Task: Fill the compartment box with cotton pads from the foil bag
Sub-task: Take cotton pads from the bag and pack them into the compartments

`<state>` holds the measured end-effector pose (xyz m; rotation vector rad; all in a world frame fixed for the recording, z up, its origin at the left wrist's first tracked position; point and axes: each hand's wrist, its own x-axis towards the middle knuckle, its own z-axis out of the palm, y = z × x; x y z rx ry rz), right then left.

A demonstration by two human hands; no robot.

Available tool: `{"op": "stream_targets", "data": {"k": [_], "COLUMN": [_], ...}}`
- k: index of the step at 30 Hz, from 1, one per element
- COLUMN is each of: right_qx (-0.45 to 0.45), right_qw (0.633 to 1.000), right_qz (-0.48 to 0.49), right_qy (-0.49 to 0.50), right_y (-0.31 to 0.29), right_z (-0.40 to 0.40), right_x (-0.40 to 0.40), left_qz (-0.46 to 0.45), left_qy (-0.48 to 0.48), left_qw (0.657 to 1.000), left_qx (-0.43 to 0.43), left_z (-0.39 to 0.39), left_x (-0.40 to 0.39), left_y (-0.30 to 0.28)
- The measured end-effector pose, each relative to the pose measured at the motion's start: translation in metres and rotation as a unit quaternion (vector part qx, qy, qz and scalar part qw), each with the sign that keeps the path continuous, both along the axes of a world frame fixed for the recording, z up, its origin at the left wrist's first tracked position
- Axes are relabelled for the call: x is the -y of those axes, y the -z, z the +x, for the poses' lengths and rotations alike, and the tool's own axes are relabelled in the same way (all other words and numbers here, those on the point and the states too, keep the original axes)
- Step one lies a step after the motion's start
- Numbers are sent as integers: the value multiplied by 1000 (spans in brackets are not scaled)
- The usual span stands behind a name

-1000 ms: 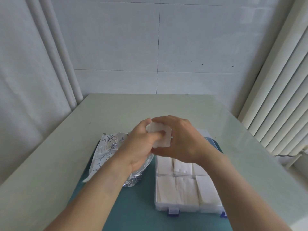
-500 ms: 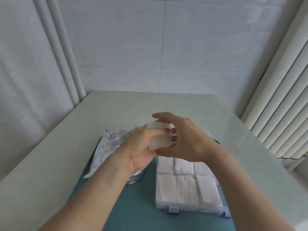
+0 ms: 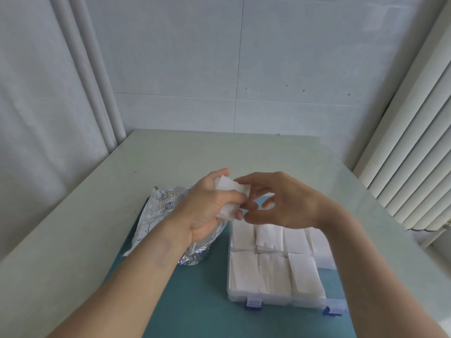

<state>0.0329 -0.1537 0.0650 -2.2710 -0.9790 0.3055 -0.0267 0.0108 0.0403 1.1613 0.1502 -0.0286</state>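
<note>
Both hands have slid a little left since the earlier frame, and the right fingers have come off the stack. Starting at the far left, a pale curtain [image 3: 44, 118] hangs in folds beside the white tiled wall [image 3: 244, 57]. Below it the pale table [image 3: 73, 228] runs across, with a teal mat [image 3: 207, 301] laid on the near part. On the mat's left lies the crumpled foil bag [image 3: 158, 211], printed with blue figures, partly behind the wrist. Over it the left hand [image 3: 207, 211] is curled tight round a stack of white pads [image 3: 230, 198], thumb across the front. Just beside it the right hand [image 3: 280, 203] hovers with fingers loosely bent and spread, tips close to the stack's edge; whether they touch it, I cannot tell. It holds nothing. Under that hand sits the clear box [image 3: 275, 298] on the mat, compartments packed with white pads, blue latches on the near wall. At the far right, white vertical slats [image 3: 415, 142] stand by the table's edge.
</note>
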Motion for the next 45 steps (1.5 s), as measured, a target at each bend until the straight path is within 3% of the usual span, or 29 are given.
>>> {"op": "stream_targets", "data": {"k": [6, 12, 19, 21, 24, 28, 32, 34, 37, 39, 45], "right_qx": [-153, -188, -100, -74, -47, 33, 133, 111, 39, 48, 69], "right_qw": [981, 966, 924, 941, 982, 999, 982, 985, 999, 998, 995], "right_qz": [122, 175, 332, 310, 181, 32, 91, 103, 8, -21, 71], "right_qy": [-10, 12, 162, 112, -4, -13, 94, 76, -5, -25, 9], "right_y": [-1, 10, 2, -5, -12, -10, 1, 0, -2, 0, -1], "right_z": [4, 11, 18, 17, 9, 0, 0, 1, -2, -7, -14], "right_x": [10, 6, 14, 21, 24, 8, -3, -1, 1, -4, -13], "left_qz": [111, 215, 119, 64, -14, -86, -65, -69, -105, -110, -65], "left_qy": [-16, 26, 7, 52, 136, 204, 135, 101, 79, 80, 126], "left_qw": [993, 973, 993, 996, 987, 969, 983, 988, 989, 989, 989], "left_qx": [42, 77, 8, -31, -87, -114, -103, -89, -61, -52, -29], "left_z": [-2, -6, -1, -3, -3, -6, -5, -3, -2, -2, -5], "left_x": [-3, -4, -10, -9, -5, 1, 7, 6, 7, 8, 7], "left_y": [-1, 0, 1, -3, -8, -10, -7, -5, -6, -5, -6]}}
